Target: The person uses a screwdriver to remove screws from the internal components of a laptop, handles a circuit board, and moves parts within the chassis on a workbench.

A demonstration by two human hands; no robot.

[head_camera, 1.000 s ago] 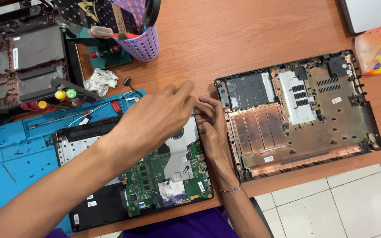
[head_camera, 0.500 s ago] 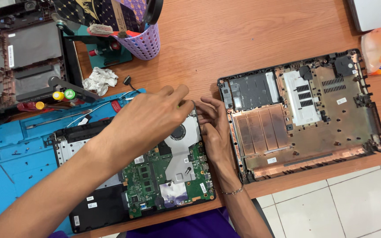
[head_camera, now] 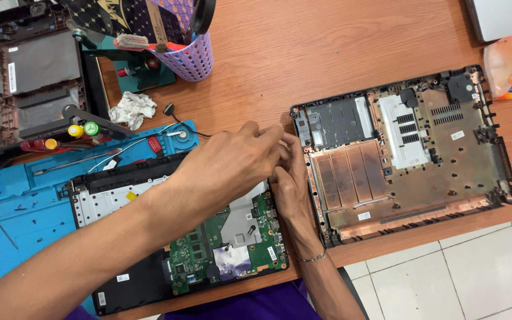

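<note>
The opened laptop base point(head_camera: 179, 237), its green circuit board point(head_camera: 256, 249) bared, lies on the blue work mat point(head_camera: 7, 225) at the wooden table's point(head_camera: 327, 47) front edge. Over its right corner the left hand point(head_camera: 226, 166) and right hand point(head_camera: 288, 184) meet fingertips pinched together; what they grip I cannot tell. Just beside them lies the removed bottom cover point(head_camera: 404, 154)
</note>
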